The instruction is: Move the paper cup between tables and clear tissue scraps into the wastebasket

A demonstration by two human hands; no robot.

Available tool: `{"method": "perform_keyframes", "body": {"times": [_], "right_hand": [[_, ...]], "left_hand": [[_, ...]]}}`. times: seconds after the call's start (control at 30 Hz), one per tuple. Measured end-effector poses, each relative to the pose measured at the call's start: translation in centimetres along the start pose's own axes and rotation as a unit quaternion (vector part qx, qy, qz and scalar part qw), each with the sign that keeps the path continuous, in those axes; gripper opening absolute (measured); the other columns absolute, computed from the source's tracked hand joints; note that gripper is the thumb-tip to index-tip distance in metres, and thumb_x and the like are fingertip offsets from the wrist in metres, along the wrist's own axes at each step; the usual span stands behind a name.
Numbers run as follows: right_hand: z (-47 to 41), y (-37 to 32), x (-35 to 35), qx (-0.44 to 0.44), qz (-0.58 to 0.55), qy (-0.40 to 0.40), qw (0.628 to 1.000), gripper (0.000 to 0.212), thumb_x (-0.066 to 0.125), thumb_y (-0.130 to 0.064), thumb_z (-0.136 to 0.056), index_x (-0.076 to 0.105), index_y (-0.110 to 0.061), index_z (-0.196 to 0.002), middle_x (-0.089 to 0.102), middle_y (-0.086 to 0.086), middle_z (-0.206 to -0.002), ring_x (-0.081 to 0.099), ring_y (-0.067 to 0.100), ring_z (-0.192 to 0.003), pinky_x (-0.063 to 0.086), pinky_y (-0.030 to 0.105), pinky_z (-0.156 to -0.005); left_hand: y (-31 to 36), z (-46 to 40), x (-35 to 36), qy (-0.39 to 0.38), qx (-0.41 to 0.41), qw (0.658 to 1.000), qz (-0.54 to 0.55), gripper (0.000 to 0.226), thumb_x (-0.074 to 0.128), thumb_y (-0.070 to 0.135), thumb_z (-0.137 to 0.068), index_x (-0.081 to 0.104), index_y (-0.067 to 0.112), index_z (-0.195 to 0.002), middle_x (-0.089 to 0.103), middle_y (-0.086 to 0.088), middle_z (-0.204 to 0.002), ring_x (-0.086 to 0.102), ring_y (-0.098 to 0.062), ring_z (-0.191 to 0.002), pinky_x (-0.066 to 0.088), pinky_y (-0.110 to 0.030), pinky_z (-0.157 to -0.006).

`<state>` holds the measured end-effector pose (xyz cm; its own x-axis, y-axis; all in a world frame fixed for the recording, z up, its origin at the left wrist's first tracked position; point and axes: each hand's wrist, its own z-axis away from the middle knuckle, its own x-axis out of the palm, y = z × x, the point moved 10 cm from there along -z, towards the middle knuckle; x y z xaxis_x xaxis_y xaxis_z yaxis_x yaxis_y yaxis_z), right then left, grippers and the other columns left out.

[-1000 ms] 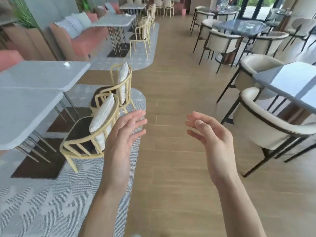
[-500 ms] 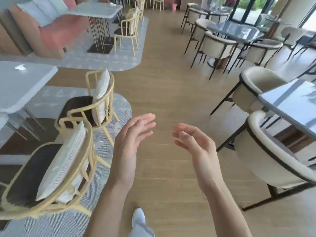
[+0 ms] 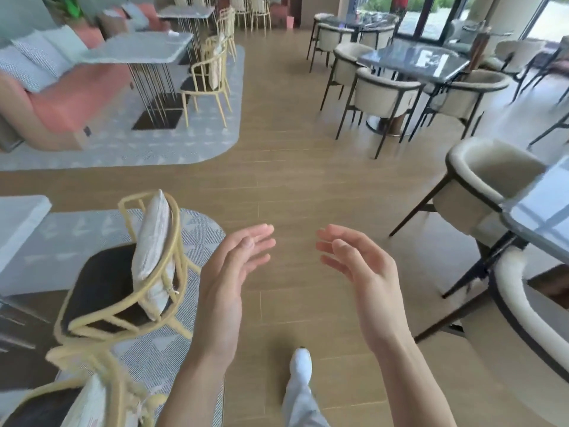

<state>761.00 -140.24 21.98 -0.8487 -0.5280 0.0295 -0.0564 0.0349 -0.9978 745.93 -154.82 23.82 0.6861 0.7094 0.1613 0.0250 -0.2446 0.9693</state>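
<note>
left hand [image 3: 228,278] and right hand [image 3: 366,282] both open, empty, above floor [image 3: 292,155]. no cup, tissue or wastebasket seen; progress unclear.

Left hand [image 3: 229,282] and right hand [image 3: 366,275] hang empty, fingers relaxed, above the wooden floor [image 3: 292,180].

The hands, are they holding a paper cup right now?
No, the left hand and the right hand are both open with straight fingers, and nothing is in either of them.
</note>
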Motion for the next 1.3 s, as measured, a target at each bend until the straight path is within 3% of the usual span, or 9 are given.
{"method": "perform_keyframes", "body": {"times": [0.17,0.33,0.6,0.9,1.1,1.3], "right_hand": [[-15.4,2.0,3.3,0.001,-0.036,-0.023,0.999,0.032,0.058,-0.031,-0.089,0.075,-0.016,-0.112,0.079,-0.003,-0.11,0.074,0.019,-0.105,0.056,0.046,-0.102],[-29.8,-0.4,6.4,-0.025,-0.062,-0.057,0.996,0.032,0.057,-0.029,-0.09,0.074,-0.013,-0.112,0.078,0.0,-0.112,0.074,0.019,-0.106,0.058,0.04,-0.097],[-47.1,2.8,8.4,0.006,-0.045,-0.064,0.997,0.031,0.058,-0.028,-0.09,0.075,-0.014,-0.111,0.079,0.001,-0.112,0.075,0.02,-0.106,0.057,0.043,-0.098],[-70.4,6.7,11.3,0.015,0.005,-0.022,1.0,0.029,0.058,-0.028,-0.089,0.076,-0.014,-0.108,0.079,0.0,-0.111,0.075,0.019,-0.105,0.057,0.045,-0.098],[-87.0,4.0,15.7,-0.013,0.004,-0.002,1.0,0.029,0.059,-0.029,-0.09,0.076,-0.014,-0.108,0.078,0.0,-0.111,0.075,0.019,-0.105,0.057,0.043,-0.097],[-99.6,5.0,21.4,-0.005,0.003,-0.016,1.0,0.029,0.06,-0.032,-0.088,0.076,-0.017,-0.108,0.078,-0.002,-0.112,0.073,0.021,-0.106,0.054,0.051,-0.103]], "left_hand": [[-2.9,-13.9,-0.1,0.041,0.008,0.999,-0.026,0.042,0.052,0.042,-0.092,0.072,0.013,-0.115,0.074,-0.004,-0.123,0.069,-0.023,-0.118,0.049,-0.05,-0.105],[-1.0,-27.4,-0.4,0.094,0.05,0.994,-0.01,0.036,0.055,0.039,-0.089,0.073,0.015,-0.11,0.075,-0.007,-0.121,0.07,-0.027,-0.116,0.051,-0.047,-0.102],[-6.8,-43.9,-0.1,0.131,0.028,0.991,-0.002,0.036,0.045,0.028,-0.096,0.071,0.007,-0.11,0.076,-0.011,-0.117,0.072,-0.031,-0.112,0.052,-0.05,-0.1],[-16.2,-69.0,2.2,0.1,-0.018,0.994,0.043,0.036,0.046,0.03,-0.095,0.072,0.009,-0.11,0.076,-0.01,-0.117,0.073,-0.03,-0.111,0.053,-0.048,-0.099],[-16.6,-87.5,5.1,0.048,-0.007,0.997,0.052,0.032,0.048,0.028,-0.097,0.073,0.012,-0.109,0.077,-0.008,-0.116,0.074,-0.028,-0.108,0.055,-0.045,-0.096],[-19.3,-99.6,3.3,0.061,-0.015,0.997,0.037,0.033,0.048,0.029,-0.097,0.073,0.012,-0.112,0.077,-0.009,-0.116,0.073,-0.029,-0.109,0.053,-0.049,-0.097]]}}
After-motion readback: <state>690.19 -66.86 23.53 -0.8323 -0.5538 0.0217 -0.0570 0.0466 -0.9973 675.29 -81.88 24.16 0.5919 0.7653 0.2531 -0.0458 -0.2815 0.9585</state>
